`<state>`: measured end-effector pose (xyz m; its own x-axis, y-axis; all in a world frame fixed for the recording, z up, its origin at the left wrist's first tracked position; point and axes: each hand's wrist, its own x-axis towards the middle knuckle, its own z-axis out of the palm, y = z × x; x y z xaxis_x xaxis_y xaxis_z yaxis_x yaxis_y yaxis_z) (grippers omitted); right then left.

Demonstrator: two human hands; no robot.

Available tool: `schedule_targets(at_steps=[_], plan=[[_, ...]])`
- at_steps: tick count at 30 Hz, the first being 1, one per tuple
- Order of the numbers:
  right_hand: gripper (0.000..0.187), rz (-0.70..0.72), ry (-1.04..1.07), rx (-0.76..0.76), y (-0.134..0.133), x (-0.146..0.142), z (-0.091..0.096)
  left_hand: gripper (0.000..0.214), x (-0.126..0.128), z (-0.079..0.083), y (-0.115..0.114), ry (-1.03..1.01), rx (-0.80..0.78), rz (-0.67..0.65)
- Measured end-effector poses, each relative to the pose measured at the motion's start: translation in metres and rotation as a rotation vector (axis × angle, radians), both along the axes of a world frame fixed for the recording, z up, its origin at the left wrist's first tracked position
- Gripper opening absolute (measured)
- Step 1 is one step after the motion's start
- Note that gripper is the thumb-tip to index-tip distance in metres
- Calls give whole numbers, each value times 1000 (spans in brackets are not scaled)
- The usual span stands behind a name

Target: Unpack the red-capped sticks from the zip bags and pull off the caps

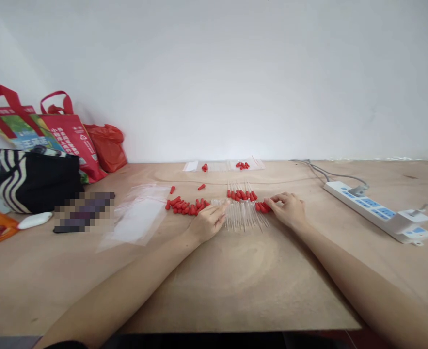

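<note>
Slim clear glass dropper tubes (243,215) lie side by side in a row on the table. My left hand (207,224) is at the left end of this row, its fingers closed at the tubes' upper ends, seemingly on one tube. Beside that hand spreads a pile of red rubber bulbs (184,207). My right hand (289,209) pinches at a small group of red bulbs (261,207) right of the tubes; its fingers partly hide them. Beyond the row, several tubes fitted with red bulbs (242,195) point away from me.
Clear plastic bags (137,218) lie left of the bulbs. Two bagged sets (243,166) rest by the wall. A white power strip (377,211) with cables stands right. A blurred dark object (85,213), a white mouse-shaped item (35,220) and a black bag (46,182) are left.
</note>
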<state>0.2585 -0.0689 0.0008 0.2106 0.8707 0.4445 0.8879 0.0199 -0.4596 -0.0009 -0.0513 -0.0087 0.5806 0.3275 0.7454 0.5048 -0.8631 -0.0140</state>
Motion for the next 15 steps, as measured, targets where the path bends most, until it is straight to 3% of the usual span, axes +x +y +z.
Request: schedule_targets(at_steps=[7,12,15], plan=[[32,10,4,34,0,-7,3,62,-6,5,-7,37,-130,-67],[29,83,-99,-66,11,-28,17,56,-13,16,-12,91,-182,42],[31,77,-197,-141,22,-48,23,51,-17,21,-12,178,-215,31]])
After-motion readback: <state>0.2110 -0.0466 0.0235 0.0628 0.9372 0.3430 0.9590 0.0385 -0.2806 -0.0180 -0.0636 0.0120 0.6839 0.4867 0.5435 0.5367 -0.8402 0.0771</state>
